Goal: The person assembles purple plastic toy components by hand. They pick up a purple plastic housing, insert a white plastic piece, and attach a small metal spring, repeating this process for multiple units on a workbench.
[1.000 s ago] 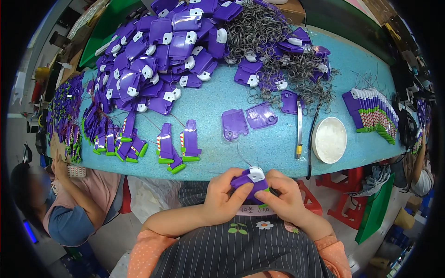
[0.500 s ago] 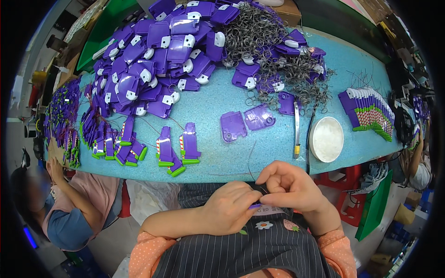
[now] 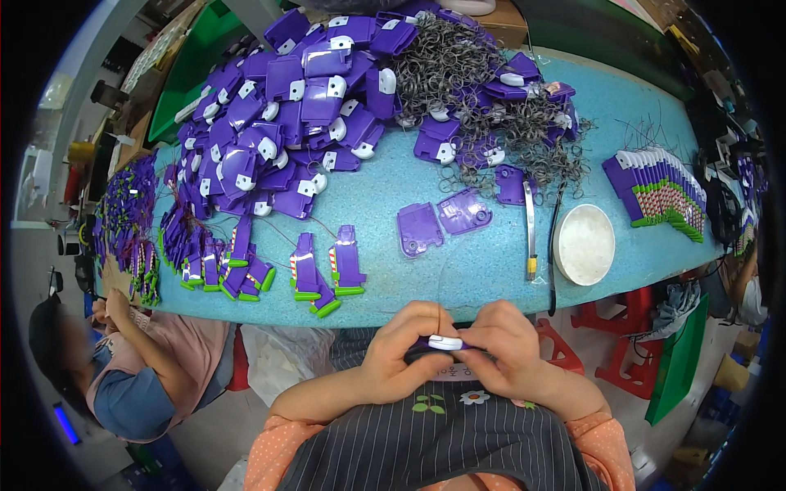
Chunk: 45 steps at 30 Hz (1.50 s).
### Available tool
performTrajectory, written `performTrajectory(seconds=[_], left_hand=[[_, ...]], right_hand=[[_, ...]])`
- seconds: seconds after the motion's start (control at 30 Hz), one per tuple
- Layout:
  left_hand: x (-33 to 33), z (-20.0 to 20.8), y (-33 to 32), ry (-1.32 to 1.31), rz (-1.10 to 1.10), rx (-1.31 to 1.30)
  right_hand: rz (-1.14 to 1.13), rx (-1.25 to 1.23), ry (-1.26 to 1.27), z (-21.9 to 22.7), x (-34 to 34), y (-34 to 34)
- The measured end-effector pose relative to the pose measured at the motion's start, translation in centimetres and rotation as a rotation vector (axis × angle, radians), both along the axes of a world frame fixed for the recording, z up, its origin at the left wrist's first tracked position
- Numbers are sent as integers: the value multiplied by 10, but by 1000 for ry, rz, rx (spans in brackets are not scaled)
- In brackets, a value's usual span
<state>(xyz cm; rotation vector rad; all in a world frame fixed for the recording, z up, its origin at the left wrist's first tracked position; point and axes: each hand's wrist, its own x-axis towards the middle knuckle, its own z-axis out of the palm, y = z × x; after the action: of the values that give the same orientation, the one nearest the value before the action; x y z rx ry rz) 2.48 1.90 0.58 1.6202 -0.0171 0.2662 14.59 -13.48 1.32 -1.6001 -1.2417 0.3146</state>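
Head view: a dark striped apron is seen nearest, and above it both hands are brought together in front of the near edge of the counter. A purple piece with a white cap is held between them, white part uppermost. Its left side is gripped by the curled fingers and thumb of the left hand; its right side is pinched by the similarly bent right hand. Much of the piece is hidden by the fingers, so its full shape cannot be told.

To the left, a co-worker is seated beside the counter. On the counter's left part, purple boot-shaped pieces with green ends and striped edges are laid out. To the right, a white bowl is set near a long metal tool. Two purple shells are placed side by side farther in. A leaning row of white, purple and green pieces is ranged at the right. Farther back, purple-and-white parts are heaped, with dark wire coils piled beside them.
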Motion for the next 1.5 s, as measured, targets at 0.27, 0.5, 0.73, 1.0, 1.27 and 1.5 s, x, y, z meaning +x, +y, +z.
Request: performTrajectory(seconds=[0.27,0.5,0.73,1.0,1.27,1.5], left_hand=[[-6,-16,-16,-50,215,17],[-3,21,48,108,326,564],[0,8,165,248,427,1471],[14,21,146,97,511,1275],[-10,10,18,402,236,174],[-28,1,14,405,-82,-9]], right_hand=[[-50,16,153,-11,-19,3],[-266,-120,304,27,33,-44],[-905,130,-117,22,175,-88],[-1065,-379,-852,-14,199,-75],[59,-375,-245,42,20,17],[90,-299,-58,6,-2,29]])
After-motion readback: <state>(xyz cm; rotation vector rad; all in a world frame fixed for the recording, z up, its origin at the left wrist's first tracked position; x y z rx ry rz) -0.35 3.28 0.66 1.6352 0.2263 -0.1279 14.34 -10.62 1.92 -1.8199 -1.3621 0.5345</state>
